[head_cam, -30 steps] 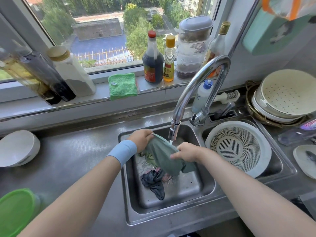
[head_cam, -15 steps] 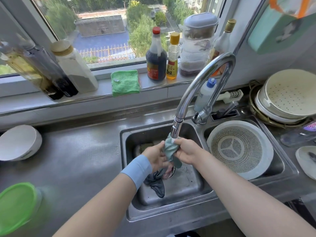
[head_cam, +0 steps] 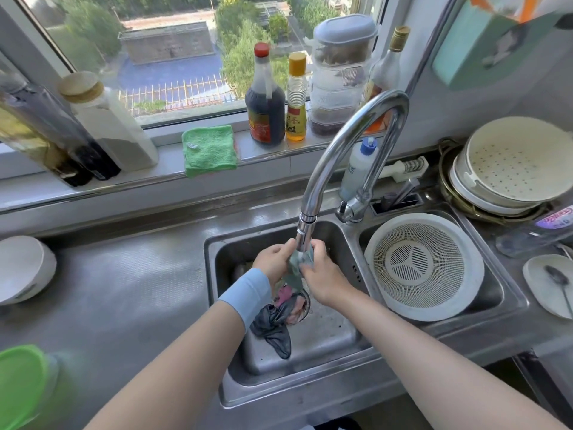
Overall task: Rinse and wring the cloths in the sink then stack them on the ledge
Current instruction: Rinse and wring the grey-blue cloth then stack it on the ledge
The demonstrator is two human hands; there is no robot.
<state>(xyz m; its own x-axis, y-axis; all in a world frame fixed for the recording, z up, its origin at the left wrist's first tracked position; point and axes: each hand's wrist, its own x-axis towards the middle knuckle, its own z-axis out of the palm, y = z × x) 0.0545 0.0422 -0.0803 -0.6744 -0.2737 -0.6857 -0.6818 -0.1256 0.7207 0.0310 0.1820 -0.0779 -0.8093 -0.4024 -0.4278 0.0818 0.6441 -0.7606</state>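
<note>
Both hands squeeze a bunched grey-green cloth (head_cam: 298, 264) right under the tap spout (head_cam: 305, 234), over the left sink basin (head_cam: 328, 342). My left hand (head_cam: 273, 262), with a blue wristband, grips the cloth from the left; my right hand (head_cam: 322, 276) grips it from the right. A dark grey cloth (head_cam: 273, 328) and a pinkish cloth (head_cam: 286, 297) lie on the basin floor below them. A folded green cloth (head_cam: 210, 150) sits on the window ledge (head_cam: 155, 178).
Bottles (head_cam: 266, 100) and jars line the ledge either side of the green cloth. A white colander (head_cam: 424, 266) fills the right basin. Stacked strainers (head_cam: 511, 162) stand at the far right, a white bowl (head_cam: 21, 268) and a green lid (head_cam: 18, 383) on the left counter.
The cloth was spread wide between my hands; now it is gathered into a tight bundle, my hands close together directly beneath the spout.
</note>
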